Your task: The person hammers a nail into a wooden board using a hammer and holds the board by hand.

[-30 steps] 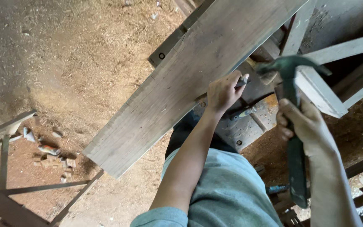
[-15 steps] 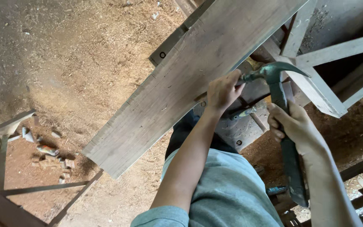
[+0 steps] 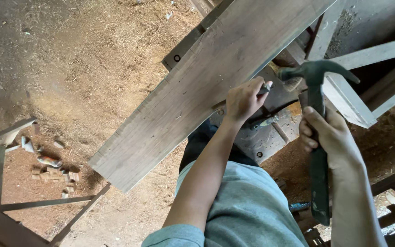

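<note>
The hammer (image 3: 318, 137) stands nearly upright in the view, right of centre: its long axis runs from the handle end low near the person's lap up to the dark head at the top, which points left toward the plank's edge, with the claw curving off to the right. The right hand (image 3: 328, 137) is wrapped shut around the handle about midway, fingers fully curled.

Just left of the hammer head, the left hand (image 3: 243, 98) is closed in a loose fist, pinching a chisel (image 3: 265, 89) between fingers and thumb. Only the chisel's upper end shows above the hand; it points up and right toward the hammer head, with a small gap between them. Its tip is hidden behind the hand, so where it bites cannot be told.

The hand rests against the lower edge of the plank (image 3: 197, 87), a broad grey board whose long axis runs diagonally from lower left to upper right. Beneath it sits a metal base (image 3: 266, 137) dusted with sawdust, and pale wooden frame (image 3: 348, 100) pieces cross at the right.

The sawdust floor (image 3: 69, 59) spreads to the left, with small wood scraps (image 3: 51, 171) lying near thin metal bars (image 3: 37, 203). No container is in sight.
</note>
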